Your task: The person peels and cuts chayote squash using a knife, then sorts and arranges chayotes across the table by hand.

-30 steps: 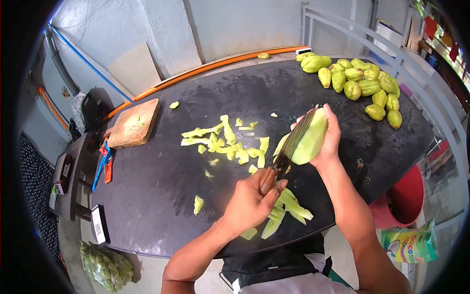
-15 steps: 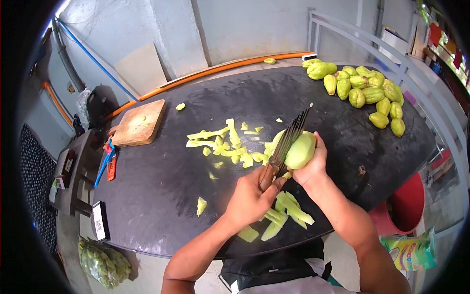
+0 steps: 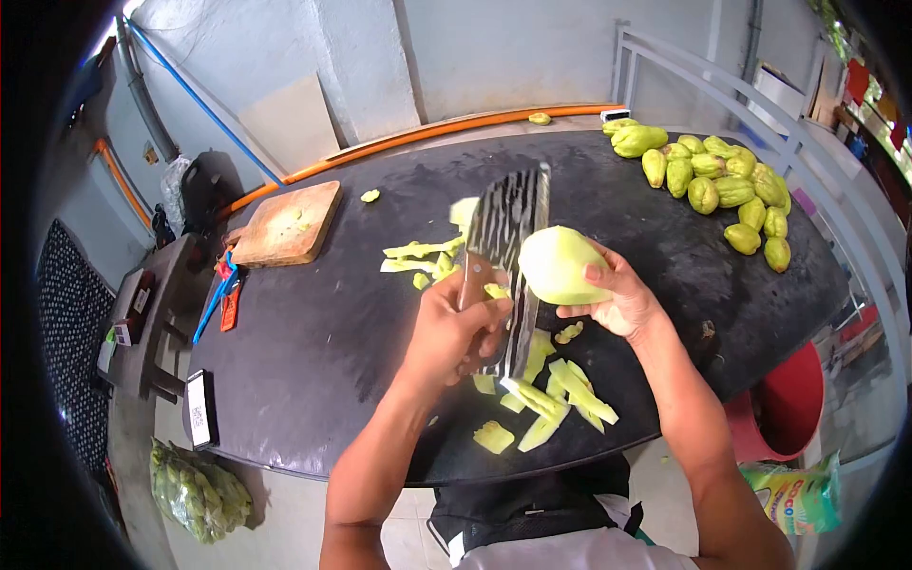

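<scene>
My left hand is closed round the brown handle of a wide-bladed knife, its blade upright and blurred. In my right hand is a pale green, peeled chayote, its rounded end facing the blade. Blade and chayote look very close; whether they touch I cannot tell. Long green peel strips lie on the dark table below my hands. More cut scraps lie behind my left hand, partly hidden by it and the knife.
A wooden cutting board lies at the back left, near a blue-handled tool. Whole chayotes are heaped at the back right. A red bin stands beyond the right edge, and a white-labelled box is at the left edge.
The knife has come away from the chayote's side and turned more upright, with my left hand shifted left. The chayote has been turned in my right hand. The whole view has shifted slightly.
</scene>
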Demonstrator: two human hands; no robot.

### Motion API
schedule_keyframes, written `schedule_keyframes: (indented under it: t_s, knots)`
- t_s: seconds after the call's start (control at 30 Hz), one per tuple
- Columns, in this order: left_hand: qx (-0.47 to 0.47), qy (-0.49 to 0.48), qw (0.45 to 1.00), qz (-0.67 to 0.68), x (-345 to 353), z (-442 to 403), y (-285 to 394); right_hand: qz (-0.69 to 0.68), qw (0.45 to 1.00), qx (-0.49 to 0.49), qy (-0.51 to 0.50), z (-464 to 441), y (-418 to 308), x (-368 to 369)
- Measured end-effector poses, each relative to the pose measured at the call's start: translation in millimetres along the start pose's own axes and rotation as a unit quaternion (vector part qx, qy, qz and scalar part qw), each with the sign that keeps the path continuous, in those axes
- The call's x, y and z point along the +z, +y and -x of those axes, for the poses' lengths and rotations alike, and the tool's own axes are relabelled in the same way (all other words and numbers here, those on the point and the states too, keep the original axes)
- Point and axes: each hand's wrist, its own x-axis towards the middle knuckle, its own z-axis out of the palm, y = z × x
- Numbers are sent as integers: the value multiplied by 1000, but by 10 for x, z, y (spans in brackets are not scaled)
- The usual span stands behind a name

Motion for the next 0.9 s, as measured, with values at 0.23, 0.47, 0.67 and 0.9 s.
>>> schedule_keyframes:
  t_s: [0.23,0.47,0.67,0.9]
  knots:
    - [47,31,998,-13,80,20,15,-35,997,-65,36,-24,202,246]
    - [-58,-2,997,-47,-16,-19,-76,14,999,-36,3,14,56,121]
    - [-34,22,999,-23,80,-24,-104,5,997,-74,2,25,57,246]
    - [-26,9,999,-20,95,-23,-124,-12,997,-80,4,5,52,287]
